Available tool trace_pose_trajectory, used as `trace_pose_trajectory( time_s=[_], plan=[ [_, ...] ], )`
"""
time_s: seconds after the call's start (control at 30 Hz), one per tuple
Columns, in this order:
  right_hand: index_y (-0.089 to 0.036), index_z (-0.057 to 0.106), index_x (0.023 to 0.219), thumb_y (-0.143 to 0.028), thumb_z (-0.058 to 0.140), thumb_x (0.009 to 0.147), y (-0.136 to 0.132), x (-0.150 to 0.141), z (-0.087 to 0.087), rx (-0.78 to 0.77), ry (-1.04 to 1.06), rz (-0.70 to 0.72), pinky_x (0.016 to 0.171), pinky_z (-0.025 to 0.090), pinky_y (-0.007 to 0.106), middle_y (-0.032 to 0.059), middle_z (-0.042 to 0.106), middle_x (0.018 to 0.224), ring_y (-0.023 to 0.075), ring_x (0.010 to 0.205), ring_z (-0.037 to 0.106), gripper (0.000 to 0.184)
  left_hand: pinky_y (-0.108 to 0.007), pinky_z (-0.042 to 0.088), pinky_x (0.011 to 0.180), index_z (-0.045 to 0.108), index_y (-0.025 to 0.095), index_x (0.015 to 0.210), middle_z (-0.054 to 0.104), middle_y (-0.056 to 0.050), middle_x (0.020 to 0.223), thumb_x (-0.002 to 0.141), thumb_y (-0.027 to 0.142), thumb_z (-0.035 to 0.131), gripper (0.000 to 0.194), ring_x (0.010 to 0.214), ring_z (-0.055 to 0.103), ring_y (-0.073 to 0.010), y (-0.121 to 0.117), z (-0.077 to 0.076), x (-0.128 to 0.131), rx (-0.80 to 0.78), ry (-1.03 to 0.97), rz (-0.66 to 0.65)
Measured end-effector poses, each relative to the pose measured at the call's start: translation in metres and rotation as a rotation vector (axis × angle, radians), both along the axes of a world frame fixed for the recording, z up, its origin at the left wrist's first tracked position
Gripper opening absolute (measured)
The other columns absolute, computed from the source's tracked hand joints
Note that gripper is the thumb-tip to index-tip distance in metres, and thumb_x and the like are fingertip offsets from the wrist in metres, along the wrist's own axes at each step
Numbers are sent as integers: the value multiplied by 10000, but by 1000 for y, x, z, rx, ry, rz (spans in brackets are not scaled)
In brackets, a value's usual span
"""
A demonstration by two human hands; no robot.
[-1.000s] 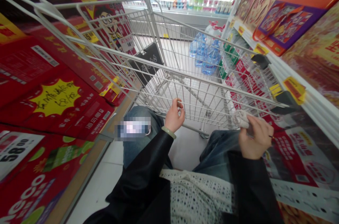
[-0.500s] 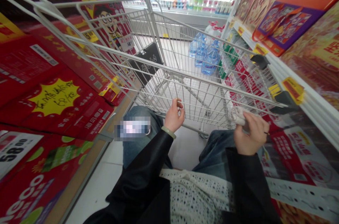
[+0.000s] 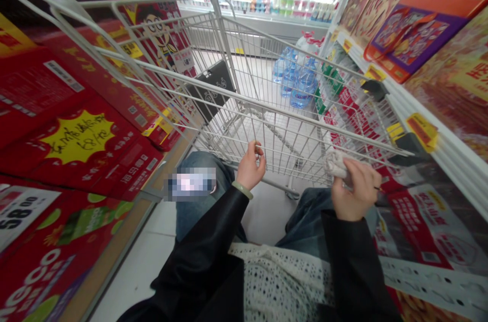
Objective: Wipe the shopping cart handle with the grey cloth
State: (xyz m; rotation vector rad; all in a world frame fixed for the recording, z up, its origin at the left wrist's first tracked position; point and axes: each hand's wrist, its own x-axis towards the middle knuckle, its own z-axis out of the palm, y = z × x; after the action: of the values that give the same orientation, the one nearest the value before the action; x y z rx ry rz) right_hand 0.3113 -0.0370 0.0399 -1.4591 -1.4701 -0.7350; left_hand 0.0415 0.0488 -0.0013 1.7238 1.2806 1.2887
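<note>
My right hand (image 3: 356, 187) is closed around a folded white cloth (image 3: 336, 164). The bunched end of the cloth sticks out to the left of my fingers, against the lower wire side of a shopping cart (image 3: 267, 108). My left hand (image 3: 250, 165) is raised between my knees, close to the cart's wires. Its fingers curl in toward the thumb; whether they hook a wire or hold anything small is unclear. The cart stands across in front of me, with a black panel (image 3: 213, 86) fixed at its left end.
Red cartons (image 3: 125, 159) are stacked on the left. On the right, a shelf (image 3: 404, 93) holds boxed goods, with wrapped bottle packs (image 3: 423, 220) below. Large water bottles (image 3: 303, 83) stand on the floor beyond the cart, before a lit cooler (image 3: 267, 2).
My right hand and the cloth have shifted slightly left along the cart's lower side. My left hand has stayed in place, with its fingers still curled.
</note>
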Motion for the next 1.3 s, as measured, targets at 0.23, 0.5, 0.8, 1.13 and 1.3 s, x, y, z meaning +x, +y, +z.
trace_pose_trajectory(
  time_s=[0.23, 0.5, 0.8, 1.13, 1.3],
  plan=[
    [-201, 733, 1158, -136, 623, 835, 2, 5, 8, 61, 14, -18, 1021, 531, 463, 83, 760, 1117, 262, 1087, 681, 348, -322, 581, 873, 447, 252, 1229, 607, -29, 1005, 864, 133, 553, 398, 932, 651, -153, -2, 2, 1, -8, -11, 1],
    [-202, 732, 1135, -107, 598, 826, 0, -6, -15, -21, 32, 14, 988, 538, 424, 77, 764, 1089, 243, 1063, 669, 350, -333, 581, 884, 432, 244, 1227, 597, -28, 995, 868, 130, 548, 394, 949, 641, -159, 0, 3, 1, -15, -5, -8],
    [-196, 731, 1159, -113, 654, 822, 6, -4, 14, 111, 26, 21, 1003, 528, 453, 81, 760, 1120, 259, 1067, 680, 356, -316, 576, 867, 427, 244, 1239, 591, -27, 996, 865, 129, 553, 411, 937, 635, -154, 0, 2, 1, -5, -2, -6],
    [-195, 743, 1139, -113, 640, 830, 6, -10, 6, 78, 34, 26, 1003, 537, 423, 79, 767, 1091, 241, 1068, 683, 336, -308, 572, 859, 428, 243, 1215, 588, -24, 988, 858, 133, 548, 393, 938, 635, -153, -1, 4, 2, -15, -6, -1],
    [-202, 740, 1140, -108, 626, 835, 8, -14, 7, 74, 31, 30, 1007, 534, 423, 77, 764, 1081, 238, 1081, 673, 339, -294, 572, 835, 432, 247, 1226, 599, -25, 991, 856, 133, 556, 406, 932, 647, -153, 1, 1, 1, -7, 2, -2]
  ],
)
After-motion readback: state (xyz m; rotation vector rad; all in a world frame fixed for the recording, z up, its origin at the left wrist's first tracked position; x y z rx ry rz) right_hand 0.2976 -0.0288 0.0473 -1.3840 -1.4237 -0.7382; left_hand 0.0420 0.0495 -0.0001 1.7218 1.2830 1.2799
